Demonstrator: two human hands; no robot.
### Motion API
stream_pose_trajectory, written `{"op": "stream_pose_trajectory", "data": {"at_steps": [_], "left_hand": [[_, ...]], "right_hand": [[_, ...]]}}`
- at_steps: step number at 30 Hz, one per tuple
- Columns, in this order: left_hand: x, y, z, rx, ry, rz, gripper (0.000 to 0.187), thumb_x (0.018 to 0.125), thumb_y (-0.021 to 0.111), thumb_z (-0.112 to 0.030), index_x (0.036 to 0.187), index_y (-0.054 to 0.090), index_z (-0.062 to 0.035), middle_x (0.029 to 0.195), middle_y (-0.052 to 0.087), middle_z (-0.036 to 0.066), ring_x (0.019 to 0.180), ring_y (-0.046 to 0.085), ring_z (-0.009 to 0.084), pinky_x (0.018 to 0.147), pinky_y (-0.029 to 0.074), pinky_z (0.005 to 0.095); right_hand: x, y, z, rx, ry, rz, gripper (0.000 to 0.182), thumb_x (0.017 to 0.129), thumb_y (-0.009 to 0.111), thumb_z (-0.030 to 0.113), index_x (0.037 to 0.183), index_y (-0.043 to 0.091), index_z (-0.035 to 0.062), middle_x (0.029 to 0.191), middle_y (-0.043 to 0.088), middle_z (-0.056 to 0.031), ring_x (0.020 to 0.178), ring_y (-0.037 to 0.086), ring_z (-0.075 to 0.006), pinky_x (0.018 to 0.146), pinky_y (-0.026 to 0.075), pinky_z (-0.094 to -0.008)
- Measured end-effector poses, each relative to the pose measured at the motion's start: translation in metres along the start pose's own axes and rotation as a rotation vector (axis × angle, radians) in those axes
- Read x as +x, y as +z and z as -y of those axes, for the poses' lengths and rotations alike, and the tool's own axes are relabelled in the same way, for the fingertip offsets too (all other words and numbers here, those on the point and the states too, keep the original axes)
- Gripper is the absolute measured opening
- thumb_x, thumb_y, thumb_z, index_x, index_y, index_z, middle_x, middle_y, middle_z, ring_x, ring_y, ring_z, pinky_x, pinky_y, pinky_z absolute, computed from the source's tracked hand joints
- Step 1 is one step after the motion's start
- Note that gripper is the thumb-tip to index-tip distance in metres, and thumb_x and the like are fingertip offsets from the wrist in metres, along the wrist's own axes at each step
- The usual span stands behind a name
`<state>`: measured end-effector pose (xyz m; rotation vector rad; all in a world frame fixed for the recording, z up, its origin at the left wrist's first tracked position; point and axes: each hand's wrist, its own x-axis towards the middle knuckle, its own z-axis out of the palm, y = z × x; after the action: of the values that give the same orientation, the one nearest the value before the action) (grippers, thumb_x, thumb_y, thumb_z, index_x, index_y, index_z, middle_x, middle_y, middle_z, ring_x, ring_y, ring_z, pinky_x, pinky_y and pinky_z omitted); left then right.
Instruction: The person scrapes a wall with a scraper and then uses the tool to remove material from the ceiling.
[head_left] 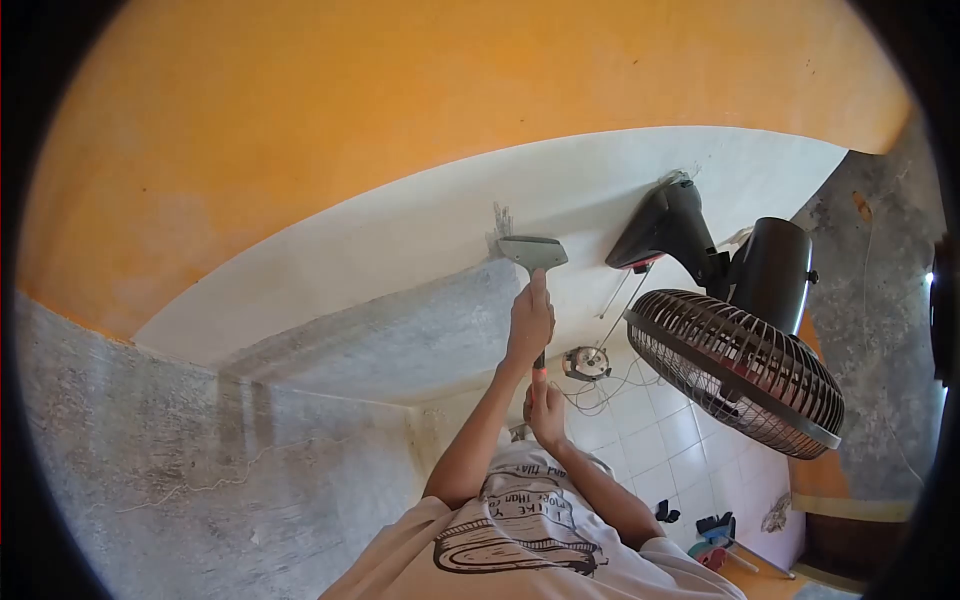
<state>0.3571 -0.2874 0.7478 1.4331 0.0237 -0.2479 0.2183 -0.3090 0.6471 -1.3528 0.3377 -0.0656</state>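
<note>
A long-handled scraper (533, 251) with a wide grey head is held up against the white band of wall (400, 250). My left hand (532, 318) is wrapped round its handle just below the head. Lower down, my right hand (545, 412) is closed on the handle's end, near a red-orange section. The head lies beside a small dark scraped mark (502, 220) on the wall. Below and left of it, a grey bare patch (390, 322) stretches along the same wall.
A black wall-mounted fan (735, 370) juts out close on the right. Beneath it hangs a round device (587, 363) with looping cables. Orange paint (450, 80) covers the surface above. White tiles (645, 450) and cleaning tools (722, 540) are at the lower right.
</note>
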Motion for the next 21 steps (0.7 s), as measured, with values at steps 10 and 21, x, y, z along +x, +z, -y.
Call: {"op": "stream_pose_trajectory", "data": {"at_steps": [10,21], "left_hand": [[0.003,0.002,0.0,0.013,0.0,0.025,0.055,0.102,0.036,-0.059,0.068,0.034,-0.0157,0.047,0.026,-0.007,0.034,0.025,0.0053,0.032,0.018,0.0251],[0.019,-0.005,0.008,0.199,0.221,0.007,0.054,0.104,0.035,-0.054,0.067,0.035,-0.0146,0.047,0.03,-0.006,0.034,0.028,0.0049,0.032,0.022,0.0247]], "right_hand": [[0.01,0.0,-0.009,-0.076,-0.08,-0.033,0.063,0.103,0.037,0.058,0.061,0.037,0.0112,0.05,0.036,0.003,0.039,0.034,-0.007,0.038,0.027,-0.0257],[0.017,0.016,-0.004,0.083,-0.041,0.048,0.061,0.103,0.035,0.058,0.064,0.036,0.0117,0.05,0.033,0.0035,0.039,0.031,-0.0067,0.038,0.025,-0.0246]]}}
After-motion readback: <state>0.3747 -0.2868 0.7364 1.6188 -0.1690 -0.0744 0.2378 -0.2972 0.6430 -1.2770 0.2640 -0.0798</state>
